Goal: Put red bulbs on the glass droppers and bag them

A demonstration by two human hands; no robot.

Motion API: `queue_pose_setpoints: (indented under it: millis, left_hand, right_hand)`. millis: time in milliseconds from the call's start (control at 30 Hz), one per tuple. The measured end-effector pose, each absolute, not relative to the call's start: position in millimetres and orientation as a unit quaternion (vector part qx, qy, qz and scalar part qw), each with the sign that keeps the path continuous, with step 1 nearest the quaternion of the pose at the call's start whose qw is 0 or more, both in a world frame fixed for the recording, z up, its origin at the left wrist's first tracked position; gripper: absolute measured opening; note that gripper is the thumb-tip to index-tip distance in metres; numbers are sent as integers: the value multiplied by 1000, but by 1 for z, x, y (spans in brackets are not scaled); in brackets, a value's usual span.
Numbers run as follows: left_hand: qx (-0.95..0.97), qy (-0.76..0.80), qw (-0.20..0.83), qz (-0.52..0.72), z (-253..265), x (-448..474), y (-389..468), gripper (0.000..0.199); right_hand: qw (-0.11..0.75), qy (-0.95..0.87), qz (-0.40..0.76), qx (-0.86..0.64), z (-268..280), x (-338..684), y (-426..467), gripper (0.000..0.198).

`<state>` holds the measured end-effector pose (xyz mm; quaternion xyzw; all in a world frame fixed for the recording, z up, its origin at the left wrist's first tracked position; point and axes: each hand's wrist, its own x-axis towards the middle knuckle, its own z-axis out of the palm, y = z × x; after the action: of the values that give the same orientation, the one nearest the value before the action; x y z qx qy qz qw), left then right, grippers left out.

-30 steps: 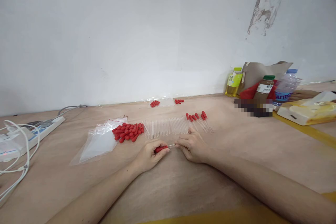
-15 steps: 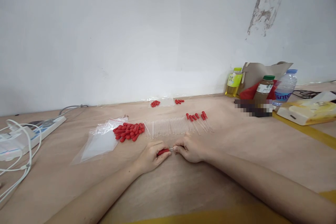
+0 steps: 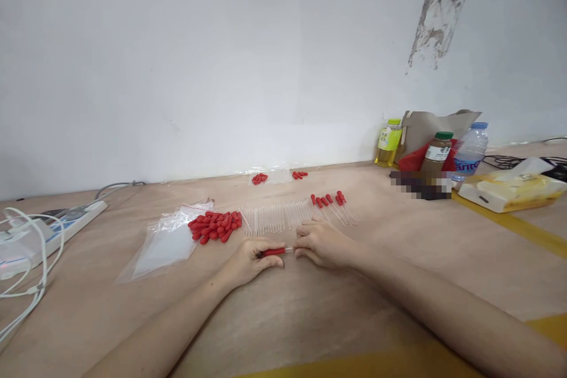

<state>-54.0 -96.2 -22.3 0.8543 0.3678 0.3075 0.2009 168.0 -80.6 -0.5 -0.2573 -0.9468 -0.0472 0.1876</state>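
My left hand (image 3: 249, 260) is closed loosely round a red rubber dropper bulb (image 3: 273, 251), thumb below it and fingers above. A short length of glass dropper tube (image 3: 289, 250) shows at the bulb's open end. My right hand (image 3: 323, 243) pinches this tube, and the rest of it is hidden by the fingers. Beyond my hands lies a row of clear glass tubes (image 3: 274, 220). To the left of that row is a heap of red bulbs (image 3: 215, 225). Several tubes capped with red bulbs, finished droppers in form (image 3: 328, 198), lie at its right end.
Clear zip bags (image 3: 163, 248) lie left of the heap. A power strip (image 3: 77, 227) with white cables is at far left. Small red bulbs (image 3: 259, 178) rest on plastic by the wall. Bottles (image 3: 438, 153), a grey bag (image 3: 432, 124) and a tissue pack (image 3: 509, 192) stand at right.
The left thumb has loosened from the bulb, so more red shows between thumb and fingers. The right hand keeps its pinch on the tube. The whole view has shifted slightly.
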Motion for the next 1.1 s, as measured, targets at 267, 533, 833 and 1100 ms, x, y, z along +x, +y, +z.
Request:
queue_pose_setpoints:
  millis: [267, 533, 833, 1100]
  left_hand:
    - [835, 422, 138, 324, -21, -52, -98, 40]
    - [859, 414, 120, 276, -19, -48, -99, 16]
    - [863, 409, 117, 271, -17, -48, -99, 14]
    - [863, 409, 120, 272, -18, -49, -99, 15]
  right_hand:
    - [378, -702, 63, -601, -6, 222, -25, 24]
    - [288, -650, 11, -703, -19, 233, -11, 15]
    - [283, -661, -10, -695, -21, 230, -9, 18]
    - [295, -679, 33, -671, -24, 207, -15, 16]
